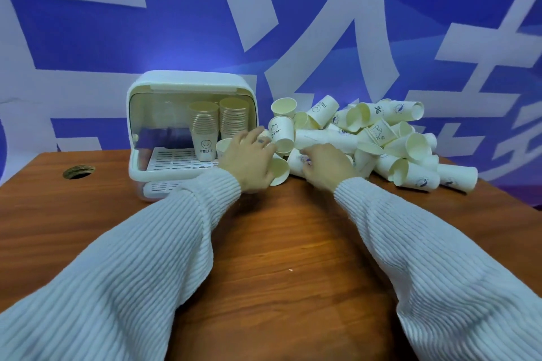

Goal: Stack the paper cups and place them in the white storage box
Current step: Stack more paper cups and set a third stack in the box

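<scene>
Paper cups (381,141) lie heaped at centre right of the frame, tipped every way, prints too small to read on most. Two tall stacks (218,120) stand inside the white storage box (190,82) at centre left, its front open. The left hand (249,160) reaches in with fingers loosely spread over cups beside the box; whether it grips one cannot be told. The right hand (325,165) rests on a lying cup, fingertips hidden. White ribbed sleeves (146,258) cross the wooden table (278,243).
</scene>
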`<state>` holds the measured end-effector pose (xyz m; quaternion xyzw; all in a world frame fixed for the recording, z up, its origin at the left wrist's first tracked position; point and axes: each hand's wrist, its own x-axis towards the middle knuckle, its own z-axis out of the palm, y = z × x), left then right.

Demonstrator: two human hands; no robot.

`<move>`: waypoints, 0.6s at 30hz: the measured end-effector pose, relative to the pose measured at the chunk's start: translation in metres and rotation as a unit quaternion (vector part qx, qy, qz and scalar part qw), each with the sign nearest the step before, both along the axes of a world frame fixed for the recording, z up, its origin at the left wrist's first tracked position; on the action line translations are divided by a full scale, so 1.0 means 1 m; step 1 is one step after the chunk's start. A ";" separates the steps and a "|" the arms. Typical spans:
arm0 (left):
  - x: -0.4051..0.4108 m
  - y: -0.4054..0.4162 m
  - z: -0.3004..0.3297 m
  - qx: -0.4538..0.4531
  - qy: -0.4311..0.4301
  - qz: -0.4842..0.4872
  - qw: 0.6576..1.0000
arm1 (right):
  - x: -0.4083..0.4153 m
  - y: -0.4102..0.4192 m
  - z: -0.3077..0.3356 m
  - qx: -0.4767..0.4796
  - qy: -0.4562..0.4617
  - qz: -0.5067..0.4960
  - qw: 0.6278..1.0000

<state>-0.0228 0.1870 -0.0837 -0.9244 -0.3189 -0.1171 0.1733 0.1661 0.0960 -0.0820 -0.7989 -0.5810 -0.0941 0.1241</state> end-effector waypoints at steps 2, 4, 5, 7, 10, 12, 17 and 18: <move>0.011 -0.001 -0.006 -0.005 0.070 0.013 0.997 | 0.004 -0.002 -0.011 -0.028 -0.075 0.017 0.997; 0.019 -0.003 -0.011 -0.009 0.096 0.024 0.995 | 0.009 -0.002 -0.021 -0.033 -0.103 0.032 0.994; 0.022 -0.004 -0.012 -0.001 0.100 0.025 0.995 | 0.011 -0.002 -0.024 -0.026 -0.109 0.029 0.993; 0.028 -0.007 -0.011 0.024 0.108 0.013 0.994 | 0.015 -0.001 -0.027 -0.013 -0.126 0.014 0.992; 0.033 -0.012 -0.005 0.032 0.140 -0.003 0.990 | 0.020 -0.001 -0.026 -0.011 -0.121 0.012 0.992; 0.034 -0.013 -0.003 0.018 0.162 -0.009 0.987 | 0.021 -0.004 -0.026 -0.010 -0.099 0.020 0.995; 0.035 -0.018 0.002 0.003 0.182 -0.043 0.982 | 0.021 -0.014 -0.027 -0.025 -0.095 0.029 0.995; 0.037 -0.021 0.004 0.010 0.186 -0.038 0.982 | 0.020 -0.017 -0.024 -0.031 -0.078 0.029 0.996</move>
